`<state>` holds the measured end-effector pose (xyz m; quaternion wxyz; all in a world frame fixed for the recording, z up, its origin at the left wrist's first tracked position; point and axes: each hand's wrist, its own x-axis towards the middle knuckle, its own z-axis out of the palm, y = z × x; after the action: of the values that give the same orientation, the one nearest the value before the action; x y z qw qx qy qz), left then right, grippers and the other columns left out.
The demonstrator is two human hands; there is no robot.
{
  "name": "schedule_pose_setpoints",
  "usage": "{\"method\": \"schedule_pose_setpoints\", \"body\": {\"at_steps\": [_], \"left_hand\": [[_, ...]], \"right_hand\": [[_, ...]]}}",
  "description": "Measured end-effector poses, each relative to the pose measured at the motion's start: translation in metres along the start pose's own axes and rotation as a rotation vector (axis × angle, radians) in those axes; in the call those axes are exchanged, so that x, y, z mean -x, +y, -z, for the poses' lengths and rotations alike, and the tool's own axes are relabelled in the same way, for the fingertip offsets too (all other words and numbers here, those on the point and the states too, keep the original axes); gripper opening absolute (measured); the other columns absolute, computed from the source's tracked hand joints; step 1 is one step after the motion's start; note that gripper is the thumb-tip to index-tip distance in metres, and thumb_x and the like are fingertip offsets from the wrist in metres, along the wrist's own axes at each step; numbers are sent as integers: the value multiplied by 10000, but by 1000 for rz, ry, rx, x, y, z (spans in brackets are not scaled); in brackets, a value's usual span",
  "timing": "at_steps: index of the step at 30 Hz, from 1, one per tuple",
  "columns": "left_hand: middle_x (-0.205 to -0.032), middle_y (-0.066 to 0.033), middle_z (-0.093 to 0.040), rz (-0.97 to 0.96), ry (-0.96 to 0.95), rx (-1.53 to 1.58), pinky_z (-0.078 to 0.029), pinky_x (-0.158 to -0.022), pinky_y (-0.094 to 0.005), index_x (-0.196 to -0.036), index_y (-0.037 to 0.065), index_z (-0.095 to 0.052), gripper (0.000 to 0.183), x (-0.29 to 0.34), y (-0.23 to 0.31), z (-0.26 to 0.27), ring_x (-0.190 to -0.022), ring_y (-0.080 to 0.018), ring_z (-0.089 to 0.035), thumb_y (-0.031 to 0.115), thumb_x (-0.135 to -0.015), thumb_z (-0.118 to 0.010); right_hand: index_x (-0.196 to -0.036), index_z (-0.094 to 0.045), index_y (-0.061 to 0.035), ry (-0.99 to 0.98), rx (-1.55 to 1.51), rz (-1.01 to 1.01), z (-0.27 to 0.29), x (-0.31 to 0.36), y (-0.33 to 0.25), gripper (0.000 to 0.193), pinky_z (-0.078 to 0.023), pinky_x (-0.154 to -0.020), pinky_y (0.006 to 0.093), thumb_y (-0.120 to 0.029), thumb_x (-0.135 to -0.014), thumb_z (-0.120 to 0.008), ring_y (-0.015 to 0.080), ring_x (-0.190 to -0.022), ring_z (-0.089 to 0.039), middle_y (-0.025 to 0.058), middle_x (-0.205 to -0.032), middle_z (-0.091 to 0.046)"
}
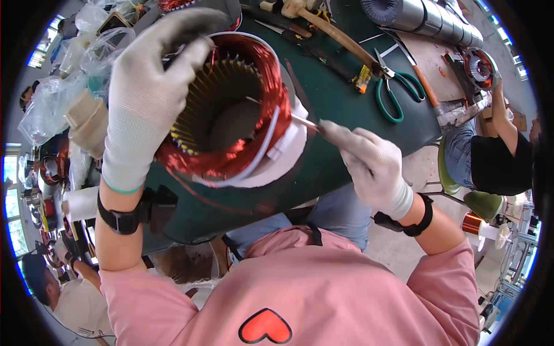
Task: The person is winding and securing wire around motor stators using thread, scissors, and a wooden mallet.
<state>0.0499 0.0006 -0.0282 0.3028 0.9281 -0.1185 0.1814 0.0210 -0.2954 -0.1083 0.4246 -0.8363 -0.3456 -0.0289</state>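
Observation:
A stator (272, 86) with red copper windings, yellow slot liners and a white band round its rim stands at the table's near edge. My left hand (153, 83), in a white knit glove, reaches over the stator's far left rim. Its thumb tip lies by a red wire strand, and its upper fingers are smeared by motion, so any grip is unclear. On the other side, my right hand (369, 164), gloved too, is closed on a thin metal rod (303, 121). The rod reaches into the windings; its far end is partly hidden. White sheet material (291, 153) lies against the stator's outside.
Green-handled scissors (398, 86), a wooden-handled mallet (340, 36) and a hammer (427, 86) lie on the green table (329, 92). Rolled grey sheeting (427, 20) sits at the far right. Plastic bags (57, 104) crowd the left. Co-workers sit at both sides; one holds another stator (479, 68).

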Motion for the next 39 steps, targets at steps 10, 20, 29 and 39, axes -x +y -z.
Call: {"method": "schedule_pose_setpoints", "body": {"at_steps": [10,20,29,39], "left_hand": [[-1366,-84,-586,-361,199,-631,-467,-995,-485,-1073,192,-697,343,70,74,-57,-1240,-344,-548,167,-740,-772],[-1221,-17,-660,-323,219,-364,-400,-941,-557,-902,182,-712,271,129,81,-80,-1132,-287,-574,246,-674,-844],[-1181,-63,-694,-638,-130,-61,-495,-995,-449,-945,136,-734,170,216,40,-115,-1156,-264,-612,247,-824,-690],[-1283,-36,-649,-426,461,-490,-495,-938,-431,-906,266,-715,376,130,6,-18,-1148,-303,-586,180,-573,-868]], "right_hand": [[-1338,-665,-79,3,-65,-73,21,8,-16,494,-521,-747,307,96,-898,-525,237,-748,-633,128,-878,-673],[-1351,-645,-7,85,-141,-455,24,124,-24,465,-472,-639,243,94,-926,-485,97,-655,-503,29,-737,-522],[-1332,-683,-189,-281,180,41,-28,35,-62,542,-507,-515,370,-6,-824,-635,257,-582,-628,77,-730,-588],[-1326,-636,9,167,160,158,20,-53,-69,349,-521,-809,271,-21,-1014,-483,197,-889,-673,140,-1197,-728]]}}
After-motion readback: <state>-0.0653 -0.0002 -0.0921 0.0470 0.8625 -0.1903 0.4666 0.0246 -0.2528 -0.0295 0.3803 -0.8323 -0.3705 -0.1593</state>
